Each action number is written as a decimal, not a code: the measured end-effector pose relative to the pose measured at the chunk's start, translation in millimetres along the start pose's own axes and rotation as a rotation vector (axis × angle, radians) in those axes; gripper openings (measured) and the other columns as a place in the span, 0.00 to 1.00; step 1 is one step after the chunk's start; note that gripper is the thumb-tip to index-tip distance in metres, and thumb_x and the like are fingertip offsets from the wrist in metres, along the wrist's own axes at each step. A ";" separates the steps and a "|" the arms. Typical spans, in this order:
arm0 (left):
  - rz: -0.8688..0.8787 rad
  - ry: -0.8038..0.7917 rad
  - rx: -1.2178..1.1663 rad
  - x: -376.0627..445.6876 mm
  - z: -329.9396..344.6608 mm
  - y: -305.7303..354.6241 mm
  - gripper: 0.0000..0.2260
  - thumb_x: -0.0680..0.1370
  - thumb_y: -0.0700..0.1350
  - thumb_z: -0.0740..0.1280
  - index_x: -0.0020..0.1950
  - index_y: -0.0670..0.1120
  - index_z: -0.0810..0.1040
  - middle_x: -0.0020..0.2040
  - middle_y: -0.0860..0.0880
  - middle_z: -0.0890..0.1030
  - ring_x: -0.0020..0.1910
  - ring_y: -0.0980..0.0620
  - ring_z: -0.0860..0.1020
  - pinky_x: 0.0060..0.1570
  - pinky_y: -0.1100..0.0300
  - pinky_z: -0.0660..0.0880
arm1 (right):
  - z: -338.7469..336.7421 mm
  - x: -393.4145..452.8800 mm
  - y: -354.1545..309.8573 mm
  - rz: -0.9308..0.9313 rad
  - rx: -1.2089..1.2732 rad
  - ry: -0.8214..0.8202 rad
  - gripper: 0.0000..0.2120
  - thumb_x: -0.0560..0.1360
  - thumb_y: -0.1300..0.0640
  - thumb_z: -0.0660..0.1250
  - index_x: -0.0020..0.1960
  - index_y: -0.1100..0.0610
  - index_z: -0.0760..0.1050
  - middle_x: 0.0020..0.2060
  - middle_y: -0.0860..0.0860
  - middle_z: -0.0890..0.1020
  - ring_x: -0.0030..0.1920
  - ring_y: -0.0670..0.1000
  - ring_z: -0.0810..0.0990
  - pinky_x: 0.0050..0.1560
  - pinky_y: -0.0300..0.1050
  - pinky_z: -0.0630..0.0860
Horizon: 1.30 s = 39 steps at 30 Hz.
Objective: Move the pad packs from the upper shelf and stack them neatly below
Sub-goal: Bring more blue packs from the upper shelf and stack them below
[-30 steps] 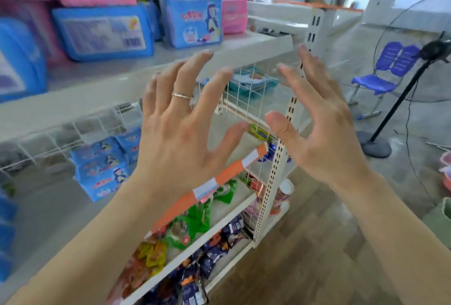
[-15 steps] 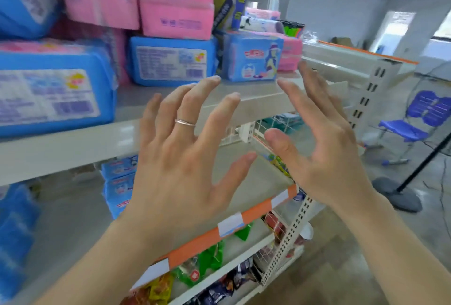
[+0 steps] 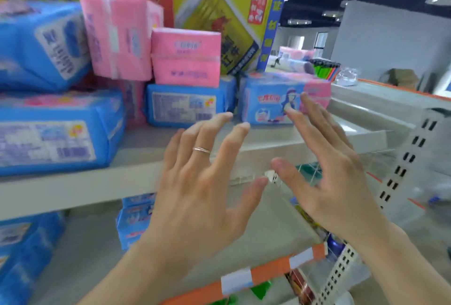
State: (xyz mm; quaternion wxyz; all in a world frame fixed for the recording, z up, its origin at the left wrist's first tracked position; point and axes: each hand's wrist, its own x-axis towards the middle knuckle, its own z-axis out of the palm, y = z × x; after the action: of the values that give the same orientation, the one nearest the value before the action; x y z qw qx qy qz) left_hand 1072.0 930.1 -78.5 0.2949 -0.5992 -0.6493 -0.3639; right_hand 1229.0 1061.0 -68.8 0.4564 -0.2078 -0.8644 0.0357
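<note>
Blue pad pack (image 3: pixel 271 98): on upper shelf (image 3: pixel 73 190), just beyond both hands, long axis sideways. Right hand (image 3: pixel 327 170) nearer, fingertips before its face; left hand (image 3: pixel 202 190) lower. Both spread, holding nothing.

The pad packs (image 3: pixel 185 107) are blue with white printed labels, others (image 3: pixel 185 58) plain pink. The yellow box (image 3: pixel 219 19) carries red and blue panels. The lower shelf's edge strip (image 3: pixel 268 270) alternates orange and white.
</note>
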 end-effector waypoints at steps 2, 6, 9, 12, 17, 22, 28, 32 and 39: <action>-0.023 -0.027 0.002 17.0 12.6 8.8 0.28 0.78 0.61 0.61 0.73 0.47 0.70 0.73 0.46 0.69 0.71 0.43 0.69 0.70 0.46 0.65 | -6.4 12.3 18.0 0.013 -0.014 -0.003 0.35 0.75 0.35 0.61 0.78 0.50 0.63 0.79 0.48 0.60 0.80 0.51 0.56 0.76 0.62 0.60; -0.108 -0.131 0.074 51.3 39.8 15.4 0.29 0.76 0.62 0.61 0.74 0.50 0.68 0.74 0.48 0.68 0.71 0.45 0.67 0.69 0.49 0.66 | -9.2 37.8 53.7 0.061 -0.021 -0.047 0.37 0.73 0.33 0.59 0.78 0.50 0.64 0.79 0.50 0.61 0.79 0.53 0.59 0.76 0.60 0.60; -0.179 -0.183 0.082 67.8 51.7 19.8 0.31 0.75 0.62 0.59 0.76 0.51 0.64 0.75 0.49 0.66 0.71 0.45 0.66 0.69 0.50 0.66 | -6.3 47.9 75.3 0.096 -0.022 -0.123 0.37 0.73 0.34 0.62 0.78 0.47 0.62 0.80 0.50 0.59 0.79 0.53 0.60 0.76 0.56 0.60; -0.262 -0.202 0.001 84.8 57.2 27.9 0.30 0.77 0.60 0.62 0.77 0.53 0.60 0.74 0.53 0.63 0.70 0.48 0.65 0.65 0.53 0.66 | -2.6 57.0 92.0 0.203 -0.007 -0.208 0.37 0.75 0.38 0.67 0.79 0.44 0.58 0.81 0.49 0.56 0.78 0.53 0.61 0.73 0.53 0.63; -0.446 -0.240 -0.053 112.7 65.9 29.3 0.34 0.78 0.56 0.67 0.80 0.54 0.54 0.75 0.51 0.63 0.74 0.51 0.61 0.67 0.60 0.60 | -1.5 82.4 110.1 0.221 -0.002 -0.268 0.39 0.75 0.37 0.66 0.80 0.44 0.52 0.77 0.50 0.66 0.74 0.55 0.67 0.69 0.55 0.69; -0.701 -0.276 -0.183 129.1 71.8 25.6 0.27 0.77 0.55 0.69 0.74 0.53 0.64 0.64 0.55 0.76 0.60 0.56 0.72 0.60 0.59 0.68 | -0.3 98.5 109.1 0.218 0.103 -0.306 0.38 0.76 0.43 0.69 0.79 0.45 0.54 0.59 0.50 0.81 0.61 0.57 0.77 0.57 0.51 0.74; -0.834 -0.270 -0.326 139.9 96.7 16.0 0.15 0.75 0.48 0.72 0.61 0.49 0.77 0.56 0.51 0.83 0.55 0.51 0.81 0.62 0.48 0.76 | 6.4 101.6 110.6 0.214 0.188 -0.368 0.41 0.77 0.52 0.69 0.81 0.46 0.48 0.63 0.57 0.80 0.63 0.61 0.77 0.63 0.54 0.74; -0.773 -0.136 -0.337 133.5 91.1 33.7 0.09 0.76 0.44 0.71 0.56 0.48 0.80 0.46 0.54 0.83 0.44 0.58 0.81 0.49 0.59 0.78 | 2.6 96.5 109.8 0.129 0.265 -0.087 0.32 0.77 0.59 0.67 0.78 0.48 0.62 0.62 0.58 0.81 0.60 0.61 0.79 0.60 0.55 0.76; -0.560 0.182 -0.244 102.3 55.2 82.2 0.15 0.74 0.54 0.71 0.57 0.49 0.80 0.49 0.53 0.83 0.46 0.61 0.81 0.47 0.64 0.79 | -34.1 65.7 85.2 0.072 0.553 0.245 0.32 0.76 0.57 0.68 0.76 0.58 0.59 0.45 0.43 0.84 0.45 0.31 0.80 0.53 0.30 0.75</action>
State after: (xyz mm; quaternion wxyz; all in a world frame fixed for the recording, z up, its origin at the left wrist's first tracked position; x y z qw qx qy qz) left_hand 1145.5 1034.7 -15.9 0.1661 -0.3932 -0.7114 -0.5583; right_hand 1251.6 1160.0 -19.6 0.5949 -0.1089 -0.7525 0.2607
